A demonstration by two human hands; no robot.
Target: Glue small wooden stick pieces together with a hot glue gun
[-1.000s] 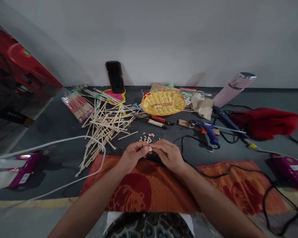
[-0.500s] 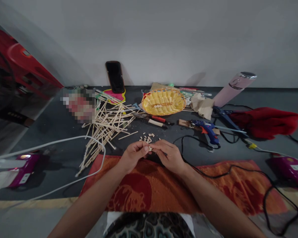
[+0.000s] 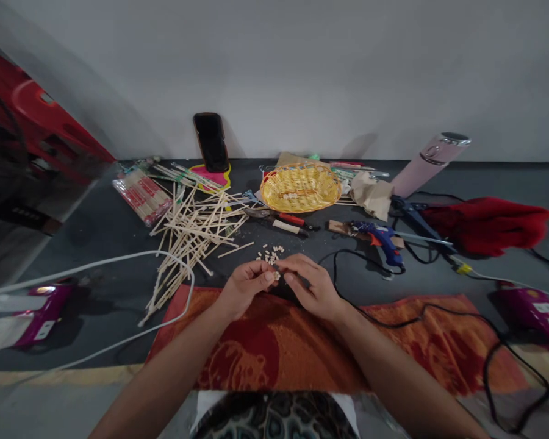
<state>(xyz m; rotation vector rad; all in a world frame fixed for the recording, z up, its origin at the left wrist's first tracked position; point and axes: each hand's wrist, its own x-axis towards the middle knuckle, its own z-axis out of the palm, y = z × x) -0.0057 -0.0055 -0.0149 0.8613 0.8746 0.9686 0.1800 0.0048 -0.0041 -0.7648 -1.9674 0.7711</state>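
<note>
My left hand (image 3: 247,283) is closed, pinching a small cluster of short wooden stick pieces (image 3: 277,276) between thumb and fingers. Close beside it, my right hand (image 3: 312,285) has its thumb and forefinger apart, with nothing visible held between them. Just beyond the fingertips, several short cut stick pieces (image 3: 271,255) lie scattered on the dark table (image 3: 238,268). Both forearms rest over an orange towel (image 3: 297,341). Farther out are pliers with one red and one whitish handle (image 3: 290,225).
Long wooden sticks (image 3: 201,225) are heaped at left, beside packaged sticks (image 3: 143,196). A yellow wicker basket (image 3: 320,195), a leaning phone (image 3: 211,141) and a pink flask (image 3: 430,164) stand toward the wall. A blue glue gun (image 3: 384,241) lies at right; its black cord (image 3: 421,317) crosses the towel.
My right fingertips have come away from the small wooden cluster and spread a little. The left hand keeps its pinch in nearly the same place.
</note>
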